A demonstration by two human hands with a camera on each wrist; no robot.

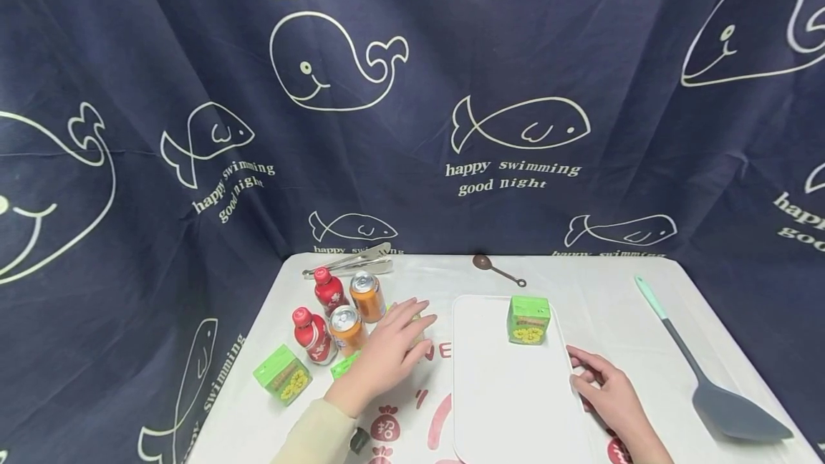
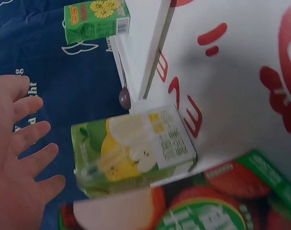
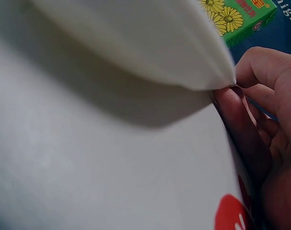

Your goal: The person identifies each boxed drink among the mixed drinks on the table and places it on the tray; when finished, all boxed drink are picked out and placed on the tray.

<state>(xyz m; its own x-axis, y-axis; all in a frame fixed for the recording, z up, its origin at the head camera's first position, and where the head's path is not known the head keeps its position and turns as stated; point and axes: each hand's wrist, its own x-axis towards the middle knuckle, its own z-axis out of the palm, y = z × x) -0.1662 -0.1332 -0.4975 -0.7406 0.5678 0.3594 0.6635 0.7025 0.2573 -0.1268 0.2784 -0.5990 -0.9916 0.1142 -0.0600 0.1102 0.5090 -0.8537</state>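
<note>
With fingers spread, my left hand (image 1: 387, 349) hovers over the group of drinks, nothing gripped. In the left wrist view, a green and yellow juice carton with pear pictures (image 2: 135, 146) stands beside its fingertips, and a carton with red apple pictures (image 2: 238, 182) is close to the camera. The left hand mostly hides both cartons in the head view. My right hand (image 1: 606, 389) pinches the right rim of a white tray (image 1: 505, 392) between thumb and fingers. On the tray's far right part stands a green drink carton with yellow flowers (image 1: 528, 321).
Left of my left hand are two orange cans (image 1: 367, 297), two red bottles (image 1: 314, 335) and another flower carton (image 1: 283, 376). Metal tongs (image 1: 351, 262) and a brown spoon (image 1: 498, 271) lie at the back. A grey spatula (image 1: 722, 403) lies at the right.
</note>
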